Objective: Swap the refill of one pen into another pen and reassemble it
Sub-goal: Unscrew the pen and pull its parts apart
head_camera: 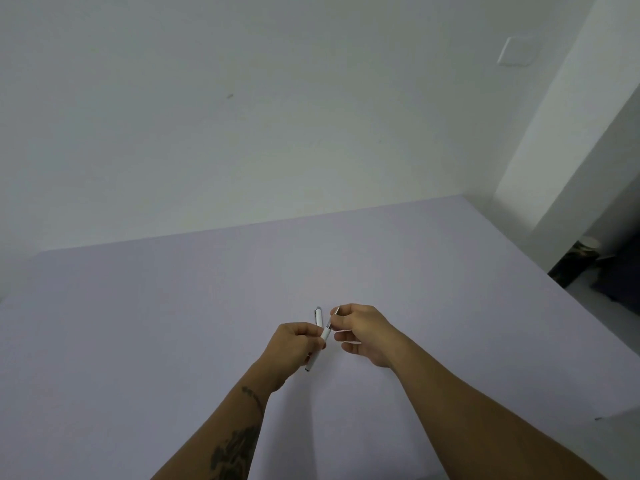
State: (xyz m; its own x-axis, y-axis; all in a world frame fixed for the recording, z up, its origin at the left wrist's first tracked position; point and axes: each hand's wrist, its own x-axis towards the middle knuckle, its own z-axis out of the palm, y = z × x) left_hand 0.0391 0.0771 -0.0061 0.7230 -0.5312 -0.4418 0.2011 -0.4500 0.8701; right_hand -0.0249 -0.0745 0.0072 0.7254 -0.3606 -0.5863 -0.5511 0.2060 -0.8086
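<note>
My left hand [294, 344] is closed around a white pen barrel [318, 355] that slants up to the right, its lower end sticking out below my fingers. A second white pen [318, 315] lies on the table just beyond both hands. My right hand [360, 332] pinches a thin refill [334, 315] between thumb and forefinger. The refill's lower end meets the open top of the barrel in my left hand. Both hands hover over the pale lilac table [173, 323].
A white wall rises behind the table, with a wall switch [517, 51] at the upper right. The table's right edge [554, 278] drops off toward dark objects on the floor. A small dark speck [598, 418] lies near the right front.
</note>
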